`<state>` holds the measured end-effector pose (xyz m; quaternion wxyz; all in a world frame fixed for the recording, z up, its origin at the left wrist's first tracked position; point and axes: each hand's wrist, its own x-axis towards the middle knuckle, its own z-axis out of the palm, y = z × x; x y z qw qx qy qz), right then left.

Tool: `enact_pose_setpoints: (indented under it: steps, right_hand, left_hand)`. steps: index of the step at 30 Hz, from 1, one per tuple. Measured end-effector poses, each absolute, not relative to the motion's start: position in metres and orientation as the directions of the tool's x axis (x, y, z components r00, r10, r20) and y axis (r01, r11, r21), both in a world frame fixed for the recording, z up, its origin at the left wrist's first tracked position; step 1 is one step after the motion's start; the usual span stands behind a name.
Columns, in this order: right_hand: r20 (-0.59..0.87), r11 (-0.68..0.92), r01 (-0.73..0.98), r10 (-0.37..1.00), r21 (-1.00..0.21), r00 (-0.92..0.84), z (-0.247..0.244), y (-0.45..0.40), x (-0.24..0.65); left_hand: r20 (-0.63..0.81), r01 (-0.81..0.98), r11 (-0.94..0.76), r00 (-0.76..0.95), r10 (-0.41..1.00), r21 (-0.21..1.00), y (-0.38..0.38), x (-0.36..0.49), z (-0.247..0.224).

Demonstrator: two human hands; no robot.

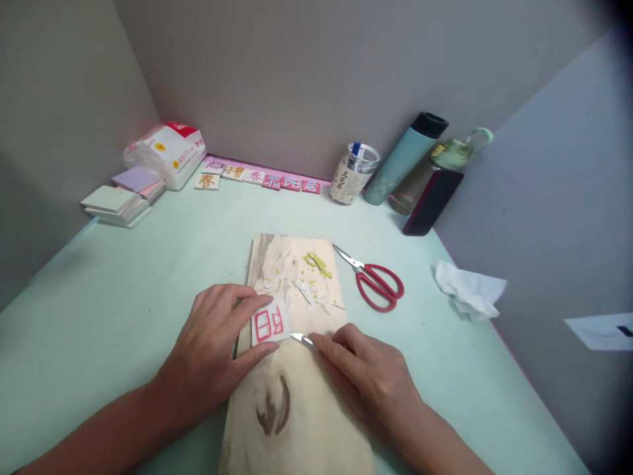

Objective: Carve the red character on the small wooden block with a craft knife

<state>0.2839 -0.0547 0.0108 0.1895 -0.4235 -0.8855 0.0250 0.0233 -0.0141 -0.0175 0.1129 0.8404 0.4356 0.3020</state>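
Note:
A small white square tile (262, 327) with a red outlined character lies on a wooden board (311, 396). My left hand (217, 340) grips the tile between thumb and index finger at its opposite edges. In my right hand (368, 369) is a craft knife (307, 341), pinched close to its blade. The blade tip meets the tile's right side, near the red lines. Most of the knife's handle is hidden by my fingers. White and yellow-green shavings (317, 265) are scattered on the board's far half.
Red-handled scissors (380, 285) lie right of the board, near a crumpled tissue (469, 290). Along the back stand a tissue pack (171, 152), a row of character tiles (274, 180), a clear jar (352, 175), bottles (405, 158) and a phone (432, 201). Blank tiles (119, 201) are stacked at left.

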Motion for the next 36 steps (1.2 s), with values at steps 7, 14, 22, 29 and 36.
enact_pose_setpoints:
  steps: [7, 14, 22, 29, 36]
  right_hand:
    - [0.315, 0.606, 0.765, 0.785, -0.216, -0.533, 0.009, -0.055, 0.277]
    - [0.347, 0.592, 0.777, 0.789, -0.214, -0.506, 0.012, -0.056, 0.269]
    - [0.352, 0.584, 0.774, 0.797, -0.244, -0.491, 0.010, -0.057, 0.270]
    - [0.364, 0.581, 0.786, 0.794, -0.212, -0.488, 0.009, -0.058, 0.265]
    - [0.362, 0.561, 0.800, 0.806, -0.213, -0.469, 0.008, -0.059, 0.264]
  left_hand:
    - [0.389, 0.655, -0.580, 0.432, 0.814, 0.485, -0.014, 0.024, -0.020]
    - [0.378, 0.655, -0.577, 0.436, 0.816, 0.489, -0.017, 0.026, -0.020]
    - [0.385, 0.658, -0.587, 0.446, 0.808, 0.471, -0.016, 0.025, -0.019]
    - [0.375, 0.653, -0.572, 0.433, 0.819, 0.496, -0.017, 0.026, -0.019]
    - [0.365, 0.652, -0.547, 0.407, 0.837, 0.526, -0.018, 0.027, -0.019]
